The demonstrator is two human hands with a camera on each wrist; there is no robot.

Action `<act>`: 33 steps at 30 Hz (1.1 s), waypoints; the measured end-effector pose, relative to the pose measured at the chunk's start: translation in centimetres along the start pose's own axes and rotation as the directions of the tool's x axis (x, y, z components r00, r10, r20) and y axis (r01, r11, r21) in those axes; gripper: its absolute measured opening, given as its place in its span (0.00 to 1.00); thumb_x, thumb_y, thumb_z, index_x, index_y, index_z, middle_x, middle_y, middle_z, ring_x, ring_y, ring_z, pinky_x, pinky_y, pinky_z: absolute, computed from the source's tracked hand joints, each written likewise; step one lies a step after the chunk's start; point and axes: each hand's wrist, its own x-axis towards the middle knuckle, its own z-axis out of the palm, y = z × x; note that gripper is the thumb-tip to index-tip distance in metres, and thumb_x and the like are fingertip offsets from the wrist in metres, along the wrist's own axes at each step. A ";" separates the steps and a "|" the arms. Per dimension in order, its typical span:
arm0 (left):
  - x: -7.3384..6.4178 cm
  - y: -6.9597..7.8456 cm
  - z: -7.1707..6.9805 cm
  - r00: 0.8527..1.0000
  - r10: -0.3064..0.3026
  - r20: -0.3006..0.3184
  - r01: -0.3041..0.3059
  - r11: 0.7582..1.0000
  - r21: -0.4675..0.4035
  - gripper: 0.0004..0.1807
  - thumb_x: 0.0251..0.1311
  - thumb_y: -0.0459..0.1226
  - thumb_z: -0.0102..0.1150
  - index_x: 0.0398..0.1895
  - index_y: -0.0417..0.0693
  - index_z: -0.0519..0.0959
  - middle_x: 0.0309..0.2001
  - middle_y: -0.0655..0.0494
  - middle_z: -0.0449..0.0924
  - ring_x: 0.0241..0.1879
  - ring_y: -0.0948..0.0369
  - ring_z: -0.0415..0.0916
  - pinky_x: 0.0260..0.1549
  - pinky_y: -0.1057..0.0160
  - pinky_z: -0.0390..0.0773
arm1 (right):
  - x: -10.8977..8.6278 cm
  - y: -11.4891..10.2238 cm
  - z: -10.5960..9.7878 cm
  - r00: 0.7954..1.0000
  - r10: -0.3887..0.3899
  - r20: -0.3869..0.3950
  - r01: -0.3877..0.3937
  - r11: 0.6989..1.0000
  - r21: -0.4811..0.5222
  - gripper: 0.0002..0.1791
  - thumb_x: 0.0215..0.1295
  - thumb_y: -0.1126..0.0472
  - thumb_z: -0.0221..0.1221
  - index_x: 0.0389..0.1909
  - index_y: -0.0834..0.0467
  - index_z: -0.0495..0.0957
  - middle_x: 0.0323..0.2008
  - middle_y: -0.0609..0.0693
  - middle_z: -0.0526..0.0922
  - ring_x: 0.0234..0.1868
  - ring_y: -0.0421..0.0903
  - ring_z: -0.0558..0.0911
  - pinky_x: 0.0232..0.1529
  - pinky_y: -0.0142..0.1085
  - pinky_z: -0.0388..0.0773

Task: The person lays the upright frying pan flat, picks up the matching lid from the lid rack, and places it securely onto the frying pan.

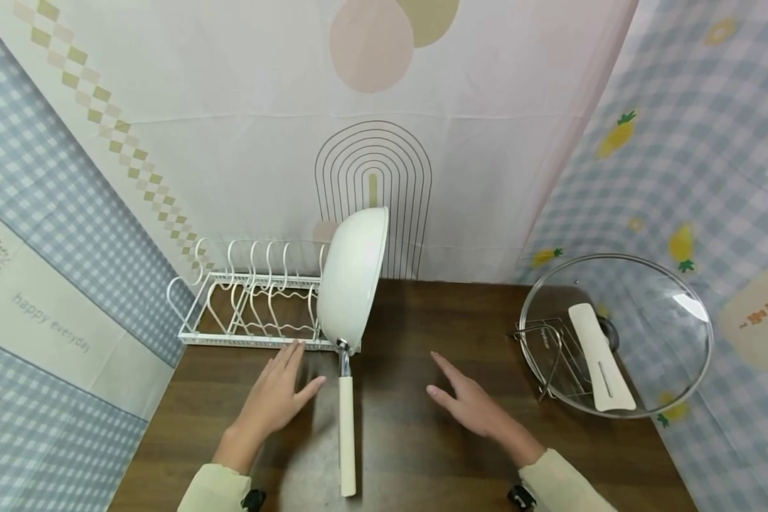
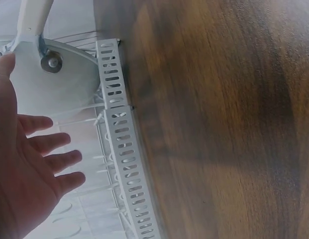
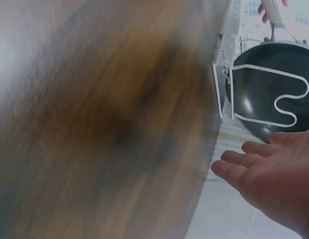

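A white wok stands on its side in the right end of a white wire dish rack. Its pale handle points toward me, and the right wrist view shows the dark inside. My left hand is just left of the handle, fingers extended and thumb spread, holding nothing. In the left wrist view the left hand is near the wok and the rack's slotted edge. My right hand hovers over the table to the right of the handle, fingers straight, with nothing in it.
At the right, a large glass lid with a white upright handle leans in a small wire stand. The brown wooden table meets a printed cloth backdrop behind, with checked cloths at the sides.
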 end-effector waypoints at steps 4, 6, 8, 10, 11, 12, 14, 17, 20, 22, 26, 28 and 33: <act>-0.1 0.1 0.0 1.000 -0.019 0.017 0.020 0.997 -0.079 0.46 0.71 0.60 0.56 0.79 0.37 0.59 0.78 0.36 0.59 0.77 0.38 0.58 0.73 0.35 0.61 | -0.1 -0.5 0.6 0.999 0.021 0.034 -0.023 0.998 0.052 0.38 0.79 0.40 0.50 0.83 0.47 0.51 0.80 0.60 0.59 0.77 0.65 0.63 0.73 0.66 0.61; -0.2 0.2 -0.1 0.999 -0.033 0.037 0.037 0.993 -0.114 0.46 0.71 0.61 0.54 0.79 0.38 0.59 0.78 0.37 0.59 0.77 0.38 0.59 0.73 0.35 0.61 | 0.0 -0.5 0.9 0.999 0.020 0.043 -0.023 0.998 0.059 0.37 0.79 0.41 0.50 0.83 0.47 0.52 0.79 0.61 0.60 0.77 0.66 0.64 0.72 0.66 0.62; -0.3 0.2 -0.1 0.997 -0.053 0.064 0.062 0.987 -0.150 0.46 0.72 0.62 0.52 0.80 0.40 0.58 0.79 0.38 0.59 0.76 0.38 0.59 0.72 0.35 0.62 | 0.0 -0.6 1.1 0.998 0.019 0.055 -0.022 0.998 0.065 0.36 0.80 0.42 0.49 0.82 0.48 0.53 0.78 0.62 0.61 0.76 0.66 0.65 0.72 0.66 0.63; -0.4 0.2 -0.1 0.993 -0.070 0.091 0.085 0.979 -0.183 0.45 0.72 0.62 0.51 0.80 0.42 0.58 0.78 0.38 0.59 0.76 0.38 0.59 0.72 0.34 0.62 | 0.0 -0.6 1.3 0.997 0.018 0.069 -0.023 0.997 0.070 0.36 0.80 0.42 0.49 0.82 0.48 0.54 0.78 0.62 0.62 0.75 0.66 0.66 0.71 0.67 0.63; -0.5 0.1 -0.1 0.992 -0.076 0.101 0.094 0.976 -0.197 0.45 0.73 0.62 0.50 0.80 0.42 0.58 0.78 0.38 0.60 0.76 0.38 0.60 0.72 0.34 0.62 | 0.0 -0.6 1.4 0.997 0.018 0.078 -0.024 0.997 0.074 0.36 0.80 0.42 0.49 0.82 0.48 0.54 0.78 0.62 0.62 0.75 0.66 0.66 0.71 0.67 0.63; -0.5 0.1 -0.1 0.992 -0.074 0.105 0.095 0.973 -0.212 0.44 0.73 0.62 0.50 0.80 0.42 0.59 0.78 0.37 0.60 0.75 0.37 0.60 0.72 0.34 0.62 | 0.0 -0.6 1.5 0.996 0.018 0.089 -0.026 0.996 0.084 0.36 0.80 0.42 0.49 0.82 0.49 0.54 0.78 0.61 0.61 0.76 0.66 0.66 0.71 0.67 0.63; -0.5 0.1 0.0 0.991 -0.074 0.112 0.101 0.962 -0.253 0.42 0.74 0.60 0.51 0.79 0.41 0.60 0.77 0.37 0.62 0.75 0.37 0.62 0.72 0.34 0.62 | 0.0 -0.6 1.7 0.994 0.017 0.106 -0.028 0.994 0.102 0.36 0.80 0.42 0.49 0.82 0.50 0.54 0.79 0.60 0.60 0.76 0.66 0.65 0.72 0.67 0.62; -0.4 0.1 0.3 0.992 -0.065 0.108 0.096 0.946 -0.311 0.39 0.75 0.55 0.52 0.77 0.37 0.63 0.74 0.35 0.66 0.73 0.37 0.64 0.72 0.36 0.63 | 0.0 -0.7 1.9 0.992 0.007 0.129 -0.026 0.989 0.147 0.36 0.81 0.44 0.49 0.82 0.52 0.54 0.80 0.59 0.60 0.77 0.65 0.62 0.73 0.66 0.60; -0.3 0.3 0.5 0.991 -0.067 0.114 0.105 0.924 -0.367 0.35 0.76 0.52 0.53 0.75 0.36 0.66 0.73 0.35 0.69 0.72 0.38 0.66 0.71 0.37 0.65 | -0.1 -0.8 1.9 0.988 -0.011 0.153 -0.019 0.981 0.194 0.35 0.82 0.46 0.48 0.81 0.55 0.55 0.80 0.60 0.59 0.78 0.64 0.61 0.74 0.65 0.59; -0.3 0.3 0.5 0.990 -0.073 0.124 0.117 0.912 -0.394 0.33 0.76 0.50 0.52 0.74 0.37 0.67 0.72 0.36 0.70 0.72 0.38 0.67 0.71 0.37 0.66 | -0.1 -0.8 2.0 0.984 -0.025 0.175 -0.016 0.974 0.228 0.34 0.82 0.48 0.47 0.81 0.57 0.55 0.80 0.61 0.59 0.78 0.64 0.61 0.74 0.65 0.60; -0.3 0.4 0.6 0.986 -0.086 0.139 0.139 0.889 -0.435 0.30 0.78 0.49 0.50 0.73 0.39 0.69 0.70 0.37 0.73 0.70 0.38 0.69 0.70 0.37 0.67 | -0.1 -0.8 2.2 0.976 -0.046 0.215 -0.015 0.961 0.277 0.35 0.83 0.47 0.46 0.81 0.58 0.53 0.80 0.63 0.58 0.76 0.66 0.64 0.73 0.62 0.63; -0.3 0.5 0.7 0.984 -0.091 0.150 0.150 0.879 -0.453 0.29 0.78 0.49 0.48 0.73 0.40 0.70 0.69 0.36 0.74 0.70 0.37 0.70 0.70 0.36 0.67 | 0.0 -0.7 2.4 0.972 -0.055 0.230 -0.015 0.957 0.289 0.35 0.83 0.47 0.46 0.81 0.59 0.52 0.80 0.64 0.57 0.76 0.66 0.65 0.73 0.61 0.65; -0.3 0.5 0.9 0.980 -0.089 0.180 0.171 0.841 -0.514 0.28 0.80 0.49 0.44 0.72 0.39 0.71 0.68 0.37 0.75 0.70 0.37 0.69 0.70 0.35 0.65 | -0.1 -0.6 2.9 0.970 -0.059 0.235 -0.011 0.959 0.284 0.34 0.83 0.48 0.46 0.81 0.59 0.54 0.79 0.61 0.60 0.77 0.63 0.64 0.75 0.61 0.61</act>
